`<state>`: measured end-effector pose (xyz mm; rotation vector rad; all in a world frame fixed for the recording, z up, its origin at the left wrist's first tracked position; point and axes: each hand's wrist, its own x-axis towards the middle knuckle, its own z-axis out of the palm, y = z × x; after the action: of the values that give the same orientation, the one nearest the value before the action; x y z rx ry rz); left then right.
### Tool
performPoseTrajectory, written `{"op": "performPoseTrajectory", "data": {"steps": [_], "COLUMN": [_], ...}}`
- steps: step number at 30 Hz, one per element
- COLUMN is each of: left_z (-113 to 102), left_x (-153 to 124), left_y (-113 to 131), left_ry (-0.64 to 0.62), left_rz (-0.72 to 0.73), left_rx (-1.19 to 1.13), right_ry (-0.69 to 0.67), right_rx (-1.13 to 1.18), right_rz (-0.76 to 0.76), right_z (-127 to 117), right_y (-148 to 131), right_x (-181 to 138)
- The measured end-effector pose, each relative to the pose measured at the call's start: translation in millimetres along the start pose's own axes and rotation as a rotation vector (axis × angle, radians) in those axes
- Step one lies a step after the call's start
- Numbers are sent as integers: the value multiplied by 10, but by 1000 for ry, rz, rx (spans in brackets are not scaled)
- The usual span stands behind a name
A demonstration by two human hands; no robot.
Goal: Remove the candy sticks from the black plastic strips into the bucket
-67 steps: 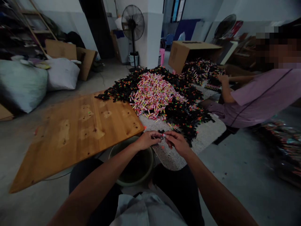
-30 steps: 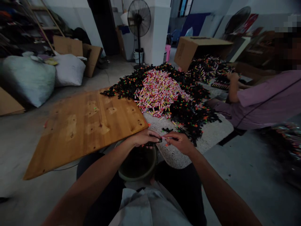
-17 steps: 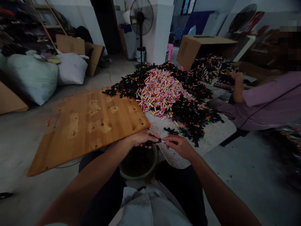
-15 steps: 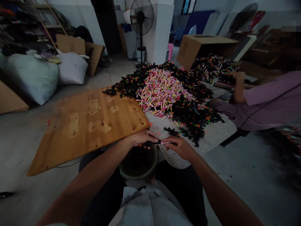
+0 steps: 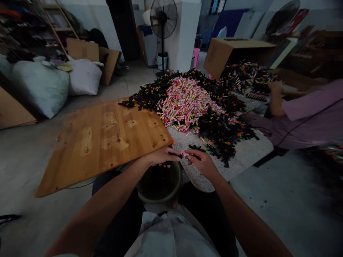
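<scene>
My left hand [image 5: 160, 157] and my right hand [image 5: 201, 161] meet fingertip to fingertip above a dark round bucket [image 5: 160, 182] between my knees. Both are pinched shut on one small piece, a black part with a pink end [image 5: 183, 155]. Just beyond my hands a low table [image 5: 241, 157] carries a big heap of black pieces with orange and green tips [image 5: 222, 125] and a mound of pink and yellow tubes [image 5: 184, 105] on top of it.
A wooden board [image 5: 99, 137] lies flat to my left. A person in a purple shirt [image 5: 308, 117] sits at the right, one hand in another heap by a cardboard box [image 5: 230, 53]. Filled sacks [image 5: 43, 85] and a standing fan [image 5: 163, 18] are farther back.
My hands had drawn a little apart with a thin black piece stretched between them; now they have come together again on it. The view has shifted slightly.
</scene>
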<state>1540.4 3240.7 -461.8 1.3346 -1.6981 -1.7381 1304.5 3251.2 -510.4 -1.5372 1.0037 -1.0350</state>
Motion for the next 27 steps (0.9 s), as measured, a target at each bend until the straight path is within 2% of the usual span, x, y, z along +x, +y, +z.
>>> {"op": "performPoseTrajectory", "data": {"steps": [4, 8, 13, 17, 19, 24, 27], "left_z": [30, 57, 81, 108, 126, 157, 112], "left_x": [13, 21, 38, 45, 37, -30, -72], "left_y": [20, 52, 13, -20, -10, 15, -85], "left_ry": [-22, 45, 91, 74, 76, 85, -11], "left_rz": [26, 30, 71, 82, 73, 24, -17], "left_rx": [-12, 27, 73, 76, 64, 83, 88], "right_ry": [9, 12, -27, -66, -115, -253, -449], "right_rx": [-21, -85, -280, -298, -263, -132, -53], "right_rz": [-19, -66, -261, -344, -308, -58, 37], "right_z": [40, 30, -13, -60, -91, -138, -140], "right_y": [38, 23, -84, -111, -101, -73, -38], "right_x": [-16, -30, -53, -49, -36, -17, -23]}}
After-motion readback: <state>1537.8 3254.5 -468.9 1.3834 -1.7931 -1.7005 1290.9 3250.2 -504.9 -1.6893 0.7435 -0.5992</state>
